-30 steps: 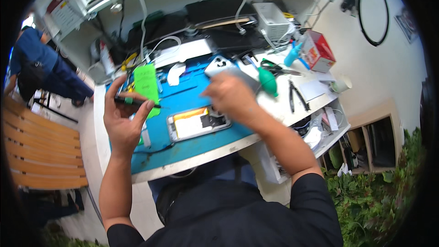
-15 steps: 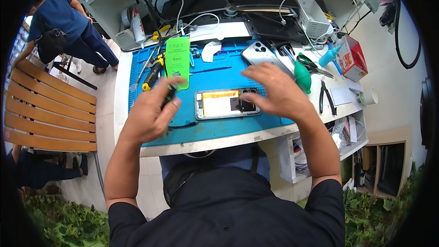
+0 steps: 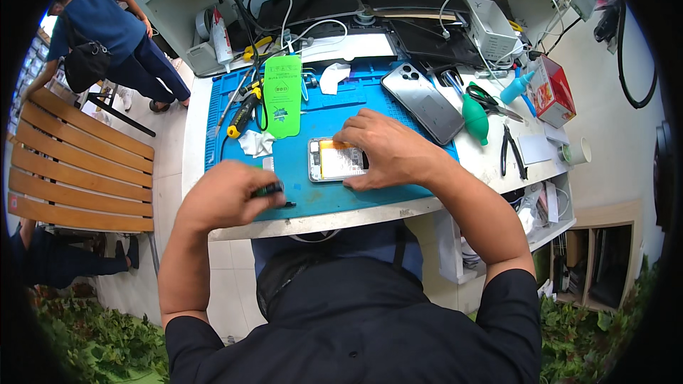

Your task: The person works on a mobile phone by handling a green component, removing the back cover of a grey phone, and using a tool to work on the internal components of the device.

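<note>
An opened phone (image 3: 334,160) lies on the blue mat (image 3: 320,199), its yellow-edged, pale inside facing up. My right hand (image 3: 391,148) is closed on its right end, thumb at the near edge and fingers at the far edge, hiding that end. To the left, low over the mat's near edge, my left hand (image 3: 228,193) is blurred and closed around a small dark, green-tinged tool (image 3: 269,189); its exact kind cannot be made out. A crumpled white tissue (image 3: 257,144) rests beyond that hand, beside a green card (image 3: 283,96).
A silver-backed phone (image 3: 423,103), a green air blower (image 3: 475,119), scissors (image 3: 491,99) and black pliers (image 3: 511,153) lie to the right. A yellow-black screwdriver (image 3: 243,115) is at the left. Farther left, a person (image 3: 107,35) stands beyond a slatted wooden chair (image 3: 82,163).
My right hand has come down from above the phone and closed on its right end. My left hand, holding the dark tool, has dropped nearer to me, uncovering the tissue.
</note>
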`<move>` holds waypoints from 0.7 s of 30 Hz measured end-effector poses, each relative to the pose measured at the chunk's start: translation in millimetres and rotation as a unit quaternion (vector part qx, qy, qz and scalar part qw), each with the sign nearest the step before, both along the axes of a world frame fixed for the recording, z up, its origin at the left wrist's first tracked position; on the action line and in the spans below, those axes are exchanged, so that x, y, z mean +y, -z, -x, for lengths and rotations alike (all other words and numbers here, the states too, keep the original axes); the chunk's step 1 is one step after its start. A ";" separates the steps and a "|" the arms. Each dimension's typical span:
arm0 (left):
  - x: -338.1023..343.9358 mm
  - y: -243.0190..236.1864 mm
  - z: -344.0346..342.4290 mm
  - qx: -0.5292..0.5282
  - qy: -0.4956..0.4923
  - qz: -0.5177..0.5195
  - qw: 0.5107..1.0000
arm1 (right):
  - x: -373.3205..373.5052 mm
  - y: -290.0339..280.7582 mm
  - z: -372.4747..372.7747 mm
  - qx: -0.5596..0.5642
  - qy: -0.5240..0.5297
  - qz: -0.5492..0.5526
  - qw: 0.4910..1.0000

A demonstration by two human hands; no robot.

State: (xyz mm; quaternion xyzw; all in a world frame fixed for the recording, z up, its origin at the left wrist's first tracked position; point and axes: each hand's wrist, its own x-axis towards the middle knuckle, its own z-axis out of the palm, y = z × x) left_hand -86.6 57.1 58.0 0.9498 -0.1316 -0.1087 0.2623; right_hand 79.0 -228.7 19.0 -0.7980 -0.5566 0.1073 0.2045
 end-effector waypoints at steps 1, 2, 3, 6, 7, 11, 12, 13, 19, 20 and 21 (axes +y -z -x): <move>4.2 -2.8 -0.5 -0.023 -0.013 0.081 0.996 | 1.7 -0.2 -0.2 0.007 0.002 -0.001 1.000; 2.5 -3.9 -2.6 -0.077 -0.026 0.128 0.988 | 2.9 0.0 -0.3 0.014 0.004 -0.002 1.000; -2.4 -5.8 -5.9 -0.131 -0.039 0.175 0.975 | 3.4 0.7 -0.4 0.015 0.002 -0.008 1.000; -0.4 5.9 -12.5 -0.160 -0.058 0.258 0.951 | 6.8 0.6 -2.3 0.008 -0.011 -0.025 1.000; -6.2 12.7 -17.4 -0.157 -0.064 0.264 0.950 | 6.6 4.7 -3.5 0.003 -0.012 -0.029 1.000; -12.3 22.6 -18.6 -0.125 -0.121 0.217 0.961 | 7.7 7.2 -6.6 0.001 -0.028 -0.050 0.998; -12.4 29.3 -17.9 -0.117 -0.145 0.234 0.954 | 7.4 8.7 -6.3 -0.003 -0.029 -0.055 0.998; -16.7 35.5 -17.4 -0.176 -0.162 0.263 0.934 | 7.5 10.2 -6.5 -0.008 -0.031 -0.060 0.998; -27.8 54.3 -21.1 -0.283 -0.102 0.275 0.913 | 9.6 7.3 -6.8 -0.005 -0.032 -0.040 0.999; -27.6 55.0 -21.4 -0.276 -0.096 0.261 0.920 | 9.7 7.2 -6.9 -0.005 -0.030 -0.037 0.999; -28.1 54.7 -21.1 -0.274 -0.098 0.255 0.922 | 9.8 7.0 -6.5 -0.004 -0.027 -0.034 0.999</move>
